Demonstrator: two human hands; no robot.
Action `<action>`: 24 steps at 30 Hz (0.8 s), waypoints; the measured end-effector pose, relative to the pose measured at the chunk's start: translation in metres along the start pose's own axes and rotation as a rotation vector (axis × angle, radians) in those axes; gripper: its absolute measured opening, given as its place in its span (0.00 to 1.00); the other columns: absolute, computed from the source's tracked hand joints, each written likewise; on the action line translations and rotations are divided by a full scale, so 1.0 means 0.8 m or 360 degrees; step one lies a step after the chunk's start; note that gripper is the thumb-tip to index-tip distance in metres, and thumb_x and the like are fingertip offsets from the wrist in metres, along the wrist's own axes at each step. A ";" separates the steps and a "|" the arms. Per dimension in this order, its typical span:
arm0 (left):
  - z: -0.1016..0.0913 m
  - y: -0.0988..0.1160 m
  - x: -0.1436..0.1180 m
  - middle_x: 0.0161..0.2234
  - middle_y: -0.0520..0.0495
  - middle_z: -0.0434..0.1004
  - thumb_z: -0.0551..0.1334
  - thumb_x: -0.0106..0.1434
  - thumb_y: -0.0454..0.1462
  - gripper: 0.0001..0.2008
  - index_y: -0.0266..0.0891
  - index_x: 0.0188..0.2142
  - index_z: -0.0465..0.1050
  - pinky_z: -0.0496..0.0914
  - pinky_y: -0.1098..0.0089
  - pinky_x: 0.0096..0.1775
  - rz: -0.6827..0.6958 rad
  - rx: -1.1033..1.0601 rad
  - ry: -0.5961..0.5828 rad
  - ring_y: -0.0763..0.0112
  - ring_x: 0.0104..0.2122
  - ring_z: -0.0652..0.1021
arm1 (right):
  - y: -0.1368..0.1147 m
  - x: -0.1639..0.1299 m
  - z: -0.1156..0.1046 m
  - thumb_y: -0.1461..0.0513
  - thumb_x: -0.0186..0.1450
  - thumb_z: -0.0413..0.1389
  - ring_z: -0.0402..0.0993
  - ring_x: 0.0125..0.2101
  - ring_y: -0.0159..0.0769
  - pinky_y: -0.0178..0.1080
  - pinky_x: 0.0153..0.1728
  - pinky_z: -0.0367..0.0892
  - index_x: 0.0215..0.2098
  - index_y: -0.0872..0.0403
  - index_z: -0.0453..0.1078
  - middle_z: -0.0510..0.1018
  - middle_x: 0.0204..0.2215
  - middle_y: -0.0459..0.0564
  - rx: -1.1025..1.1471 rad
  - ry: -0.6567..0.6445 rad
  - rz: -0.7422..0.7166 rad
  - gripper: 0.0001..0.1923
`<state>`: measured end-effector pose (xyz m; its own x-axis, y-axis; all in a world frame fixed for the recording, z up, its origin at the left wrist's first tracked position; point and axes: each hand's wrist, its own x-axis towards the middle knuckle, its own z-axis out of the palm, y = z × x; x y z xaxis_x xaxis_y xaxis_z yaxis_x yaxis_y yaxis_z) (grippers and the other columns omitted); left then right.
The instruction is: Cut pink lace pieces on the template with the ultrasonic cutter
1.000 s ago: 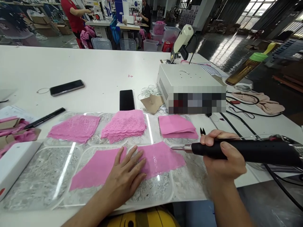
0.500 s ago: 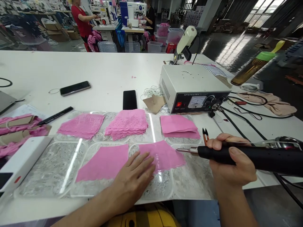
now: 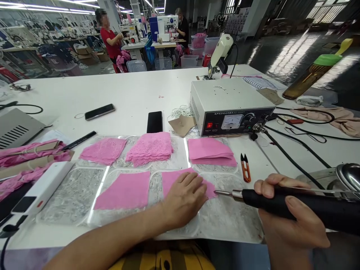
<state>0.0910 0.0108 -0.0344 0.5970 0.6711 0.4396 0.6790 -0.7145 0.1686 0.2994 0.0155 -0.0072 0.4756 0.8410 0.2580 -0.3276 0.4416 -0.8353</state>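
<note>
Item: pink lace piece (image 3: 171,179), near centre of the surface (image 3: 56,93), just right of a cut piece (image 3: 123,191). Left hand (image 3: 184,198) lay flat, open, pinning it. Right hand (image 3: 287,217) gripped the cutter (image 3: 281,204), tip at its right edge. Advice: keep fabric taut, fingers clear of tip.

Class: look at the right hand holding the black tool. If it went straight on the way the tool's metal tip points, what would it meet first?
The right hand points the black tool leftward. Its tip would probably first meet the pink fabric piece under the left hand, then that hand's fingers; depth is unclear.
</note>
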 end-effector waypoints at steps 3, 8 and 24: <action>0.006 0.003 -0.002 0.45 0.39 0.75 0.59 0.67 0.40 0.12 0.33 0.45 0.71 0.71 0.56 0.51 0.0008 0.0043 0.0001 0.58 0.50 0.74 | 0.002 0.002 -0.006 0.62 0.46 0.56 0.61 0.19 0.27 0.39 0.22 0.64 0.25 0.52 0.67 0.70 0.26 0.45 0.0010 -0.0040 0.0014 0.07; 0.009 0.003 -0.009 0.49 0.39 0.73 0.58 0.67 0.40 0.12 0.36 0.46 0.72 0.68 0.56 0.54 0.0066 0.0074 -0.0054 0.57 0.52 0.73 | 0.002 0.002 -0.008 0.61 0.47 0.58 0.61 0.19 0.28 0.39 0.21 0.64 0.27 0.52 0.69 0.69 0.25 0.44 0.0027 -0.0052 0.0048 0.08; 0.003 0.007 -0.009 0.51 0.38 0.71 0.56 0.69 0.48 0.20 0.42 0.56 0.67 0.63 0.47 0.56 0.0186 0.0271 -0.0171 0.51 0.53 0.72 | -0.004 0.011 -0.002 0.60 0.49 0.58 0.61 0.17 0.27 0.39 0.19 0.62 0.24 0.53 0.68 0.72 0.24 0.45 -0.0114 -0.0070 -0.0078 0.06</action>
<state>0.0915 0.0021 -0.0390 0.7116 0.6095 0.3495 0.6596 -0.7509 -0.0335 0.3059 0.0210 -0.0032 0.4526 0.8325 0.3194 -0.2445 0.4604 -0.8534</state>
